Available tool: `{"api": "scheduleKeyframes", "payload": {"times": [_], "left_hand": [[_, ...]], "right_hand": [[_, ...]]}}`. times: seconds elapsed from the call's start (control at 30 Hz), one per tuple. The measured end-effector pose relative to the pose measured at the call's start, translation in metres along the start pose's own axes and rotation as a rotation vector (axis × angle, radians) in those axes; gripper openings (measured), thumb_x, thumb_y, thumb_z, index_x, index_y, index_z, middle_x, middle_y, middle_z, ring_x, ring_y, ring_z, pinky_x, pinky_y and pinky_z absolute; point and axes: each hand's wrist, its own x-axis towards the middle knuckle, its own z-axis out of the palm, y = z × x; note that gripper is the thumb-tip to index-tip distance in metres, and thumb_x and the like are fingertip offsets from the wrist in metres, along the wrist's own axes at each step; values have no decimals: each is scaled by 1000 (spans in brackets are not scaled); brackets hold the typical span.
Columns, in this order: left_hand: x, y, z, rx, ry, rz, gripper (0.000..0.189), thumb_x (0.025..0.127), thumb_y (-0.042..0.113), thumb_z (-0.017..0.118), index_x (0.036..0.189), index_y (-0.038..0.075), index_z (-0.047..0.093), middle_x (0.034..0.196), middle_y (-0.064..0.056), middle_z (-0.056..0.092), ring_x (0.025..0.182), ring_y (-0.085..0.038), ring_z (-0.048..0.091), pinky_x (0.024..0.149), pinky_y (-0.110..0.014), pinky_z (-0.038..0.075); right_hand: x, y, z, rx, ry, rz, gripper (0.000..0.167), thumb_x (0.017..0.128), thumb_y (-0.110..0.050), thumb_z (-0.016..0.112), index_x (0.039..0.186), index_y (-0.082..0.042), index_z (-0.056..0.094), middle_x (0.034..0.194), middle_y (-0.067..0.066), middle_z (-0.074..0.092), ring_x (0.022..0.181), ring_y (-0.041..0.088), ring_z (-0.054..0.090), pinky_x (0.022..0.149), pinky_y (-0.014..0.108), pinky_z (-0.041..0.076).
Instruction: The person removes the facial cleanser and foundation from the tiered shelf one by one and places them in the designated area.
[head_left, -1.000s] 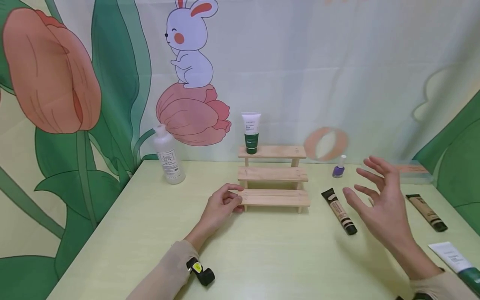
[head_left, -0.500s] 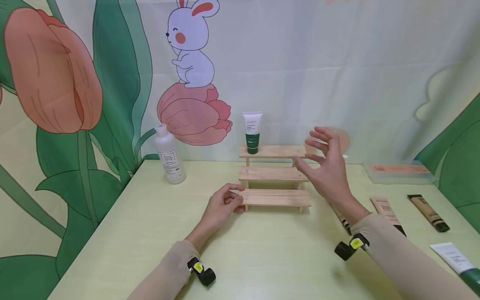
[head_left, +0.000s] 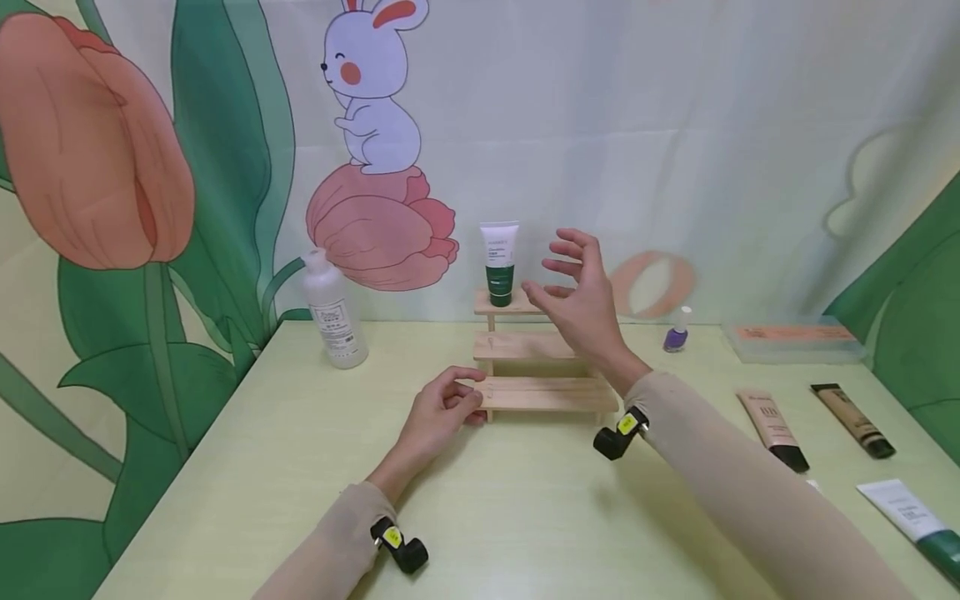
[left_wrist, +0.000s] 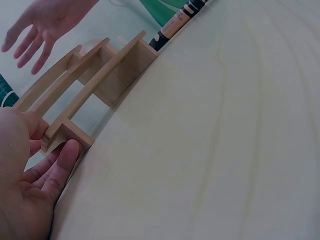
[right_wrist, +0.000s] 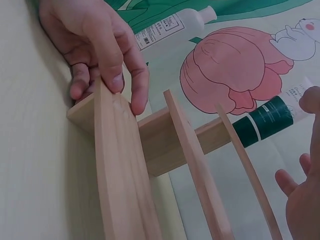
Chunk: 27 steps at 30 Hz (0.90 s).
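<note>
A three-step wooden display stand point(head_left: 551, 393) stands on the table. My left hand point(head_left: 438, 417) grips the left end of its lowest step; in the left wrist view the thumb and fingers pinch around the wooden end piece point(left_wrist: 75, 131). Upright on the top step, at the left, is a white-and-green squeeze tube point(head_left: 500, 265). My right hand point(head_left: 588, 308) hovers just right of this tube, fingers spread and slightly bent, holding nothing. Part of the top step is hidden behind that hand. The right wrist view shows the tube point(right_wrist: 270, 120) beside the right hand.
A white pump bottle point(head_left: 334, 317) stands back left. Back right are a purple nail polish bottle point(head_left: 677, 332) and a clear plastic box point(head_left: 795, 342). Lying at right are a pink BB tube point(head_left: 772, 429), a tan tube point(head_left: 853, 421) and another white-and-green tube point(head_left: 911, 525).
My right hand has moved left from above the tubes on the right to beside the upright tube. The left hand keeps its grip on the stand.
</note>
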Motion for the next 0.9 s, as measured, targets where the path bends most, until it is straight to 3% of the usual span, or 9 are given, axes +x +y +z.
{"api": "scheduleKeyframes", "payload": {"times": [0.17, 0.37, 0.5, 0.9], "left_hand": [[-1, 0, -2, -2, 2, -1, 28, 109, 5, 69, 137, 8, 70, 109, -18, 76, 88, -26, 79, 84, -36, 71], [-1, -2, -4, -2, 5, -3, 28, 109, 4, 70, 137, 9, 70, 108, -17, 76, 86, -26, 80, 82, -34, 71], [0, -2, -3, -16, -5, 0, 29, 108, 3, 69, 137, 7, 70, 108, -19, 76, 86, -26, 80, 82, -35, 71], [-1, -2, -1, -15, -11, 4, 28, 109, 4, 69, 137, 6, 69, 108, -19, 75, 87, -29, 80, 84, -37, 71]], "right_hand": [[11, 4, 17, 4, -31, 18, 80, 98, -15, 87, 163, -18, 41, 156, 18, 54, 138, 30, 64, 109, 53, 63], [19, 7, 30, 35, -64, 72, 74, 100, -18, 86, 162, -19, 45, 150, 13, 60, 136, 32, 66, 110, 54, 62], [23, 8, 35, 41, -81, 105, 70, 101, -16, 86, 160, -23, 49, 149, 13, 62, 135, 34, 65, 112, 55, 60], [26, 7, 40, 28, -108, 142, 55, 104, -8, 79, 153, -16, 55, 135, 15, 68, 125, 31, 68, 109, 51, 61]]}}
